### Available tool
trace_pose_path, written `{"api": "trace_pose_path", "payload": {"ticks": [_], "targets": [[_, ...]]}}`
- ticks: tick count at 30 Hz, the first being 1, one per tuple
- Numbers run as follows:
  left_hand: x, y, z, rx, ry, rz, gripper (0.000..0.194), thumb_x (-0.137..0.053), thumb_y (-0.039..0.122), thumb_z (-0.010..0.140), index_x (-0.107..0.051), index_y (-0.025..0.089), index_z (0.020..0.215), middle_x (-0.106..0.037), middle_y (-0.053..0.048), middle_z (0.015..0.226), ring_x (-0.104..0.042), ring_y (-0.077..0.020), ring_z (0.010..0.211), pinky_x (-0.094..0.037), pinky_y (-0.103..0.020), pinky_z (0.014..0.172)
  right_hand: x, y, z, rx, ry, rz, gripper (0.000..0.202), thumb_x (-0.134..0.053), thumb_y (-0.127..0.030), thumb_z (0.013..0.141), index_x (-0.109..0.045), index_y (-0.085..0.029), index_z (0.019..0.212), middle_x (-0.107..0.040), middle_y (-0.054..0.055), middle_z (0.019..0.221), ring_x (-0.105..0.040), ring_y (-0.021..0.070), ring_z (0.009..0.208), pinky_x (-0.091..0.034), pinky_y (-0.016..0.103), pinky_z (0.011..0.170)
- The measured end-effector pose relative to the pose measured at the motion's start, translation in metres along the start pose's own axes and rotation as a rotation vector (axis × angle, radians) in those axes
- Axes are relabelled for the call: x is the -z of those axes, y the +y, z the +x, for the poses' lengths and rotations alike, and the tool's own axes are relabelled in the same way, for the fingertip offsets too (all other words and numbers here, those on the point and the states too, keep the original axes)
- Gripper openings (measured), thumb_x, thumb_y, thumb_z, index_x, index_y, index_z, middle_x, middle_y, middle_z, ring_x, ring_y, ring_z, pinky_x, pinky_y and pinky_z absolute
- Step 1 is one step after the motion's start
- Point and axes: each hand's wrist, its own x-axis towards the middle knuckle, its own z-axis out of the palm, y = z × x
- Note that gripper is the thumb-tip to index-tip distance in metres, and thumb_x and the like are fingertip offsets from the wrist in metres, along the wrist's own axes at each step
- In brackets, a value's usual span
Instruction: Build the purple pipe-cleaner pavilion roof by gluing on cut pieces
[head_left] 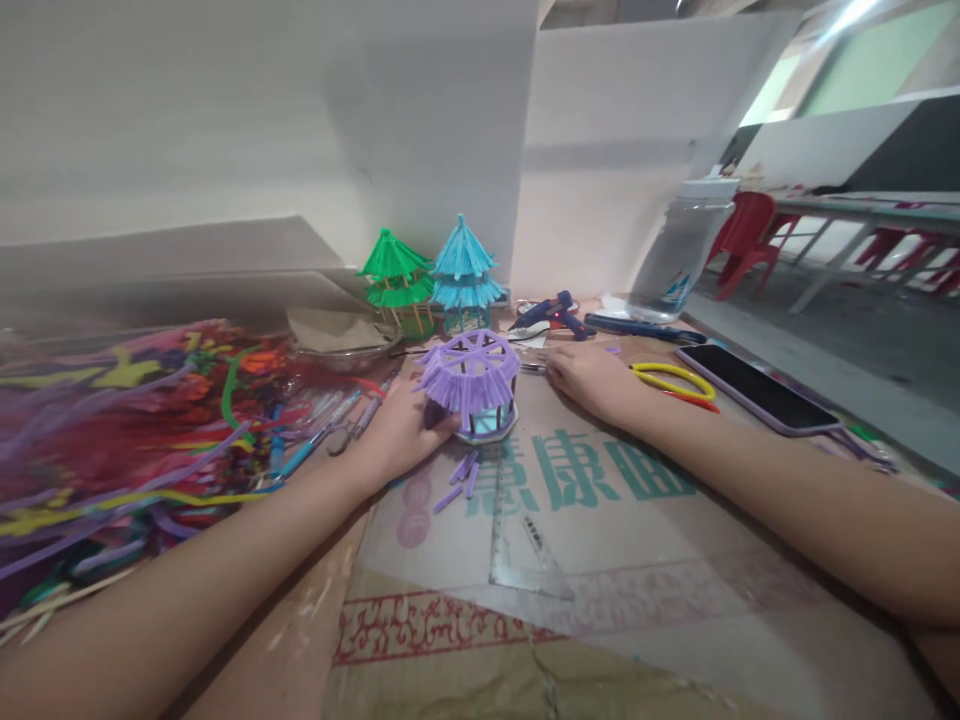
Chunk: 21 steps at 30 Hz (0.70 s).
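Note:
A small purple pavilion model (472,375) with an open spoked roof ring stands at the middle of the work surface. My left hand (409,430) is closed round its left side, thumb at the base. My right hand (589,378) rests to the right of the model, fingers curled at the end of a metal tool (534,366), whose full shape is hidden. Several short purple strips (459,482) lie in front of the model. Behind it stand a green pavilion (396,275) and a blue pavilion (465,270), both with pointed tiered roofs.
Colourful pipe cleaners (127,430) are heaped at the left. Behind the right hand are a glue gun (551,313) and a clear bottle (682,250). Yellow-handled rings (675,380) and a phone (757,388) lie right. A triangular ruler (525,560) lies in front.

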Motion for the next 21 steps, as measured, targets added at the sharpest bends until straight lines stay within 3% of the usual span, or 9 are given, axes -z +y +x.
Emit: {"api": "trace_pose_path", "payload": {"ticks": [2,4,5,7,10,12,17,21], "targets": [[0.001,0.0,0.0,-0.01,0.007,0.02,0.026,-0.06,0.033,0.091,-0.07,0.02,0.112,-0.073,-0.012,0.12,-0.064,-0.0334,0.118,-0.05,-0.052,0.104,0.0,-0.003,-0.002,-0.106,0.123,0.09,0.027,-0.044,-0.02,0.101,-0.07,-0.011,0.102,-0.073,0.016,0.096,-0.065,0.0238,0.086,-0.044,0.033,0.076],[0.001,0.0,0.0,-0.038,0.011,0.053,0.027,-0.059,0.033,0.091,-0.071,0.021,0.113,-0.071,-0.012,0.126,-0.062,-0.0351,0.122,-0.049,-0.053,0.105,0.005,-0.01,-0.005,-0.221,0.333,0.284,0.029,-0.039,-0.027,0.105,-0.065,-0.015,0.109,-0.072,0.011,0.095,-0.064,0.0214,0.081,-0.045,0.032,0.072],[0.001,-0.001,0.0,-0.049,0.013,0.07,0.028,-0.059,0.032,0.091,-0.071,0.021,0.113,-0.07,-0.012,0.126,-0.061,-0.0355,0.123,-0.048,-0.053,0.105,0.009,-0.016,-0.007,-0.236,0.44,0.384,0.03,-0.037,-0.032,0.107,-0.062,-0.016,0.109,-0.071,0.01,0.095,-0.063,0.0204,0.081,-0.045,0.031,0.071],[0.002,-0.001,0.0,-0.054,0.012,0.1,0.028,-0.057,0.032,0.091,-0.071,0.021,0.113,-0.071,-0.012,0.124,-0.062,-0.0358,0.121,-0.049,-0.053,0.104,0.018,-0.029,-0.01,-0.116,0.559,0.461,0.033,-0.034,-0.039,0.108,-0.06,-0.018,0.109,-0.067,0.008,0.093,-0.062,0.0198,0.082,-0.047,0.032,0.073],[0.002,-0.002,-0.001,-0.045,0.014,0.127,0.03,-0.056,0.033,0.091,-0.071,0.02,0.114,-0.071,-0.013,0.124,-0.062,-0.0362,0.119,-0.049,-0.053,0.103,0.036,-0.05,-0.016,0.258,0.531,0.304,0.038,-0.038,-0.05,0.106,-0.06,-0.019,0.115,-0.065,0.007,0.092,-0.059,0.0198,0.079,-0.048,0.033,0.072],[0.003,-0.001,-0.002,-0.036,0.013,0.145,0.03,-0.055,0.033,0.092,-0.07,0.018,0.113,-0.071,-0.015,0.121,-0.063,-0.036,0.116,-0.05,-0.052,0.102,0.047,-0.059,-0.018,0.413,0.513,0.161,0.036,-0.04,-0.048,0.106,-0.06,-0.02,0.116,-0.067,0.007,0.093,-0.061,0.0203,0.081,-0.048,0.034,0.074],[0.003,-0.002,-0.002,-0.056,0.002,0.186,0.03,-0.053,0.034,0.093,-0.07,0.017,0.111,-0.072,-0.015,0.118,-0.063,-0.0349,0.113,-0.049,-0.052,0.101,0.061,-0.061,-0.019,0.5,0.501,-0.167,0.027,-0.043,-0.033,0.107,-0.063,-0.017,0.113,-0.068,0.006,0.086,-0.059,0.02,0.079,-0.045,0.033,0.074],[0.003,-0.003,-0.001,-0.05,-0.026,0.193,0.032,-0.055,0.033,0.091,-0.068,0.018,0.116,-0.069,-0.014,0.124,-0.059,-0.0352,0.121,-0.045,-0.053,0.105,0.061,-0.06,-0.018,0.526,0.5,-0.257,0.027,-0.045,-0.031,0.107,-0.067,-0.016,0.102,-0.067,0.005,0.078,-0.054,0.0193,0.073,-0.041,0.032,0.068]]}}
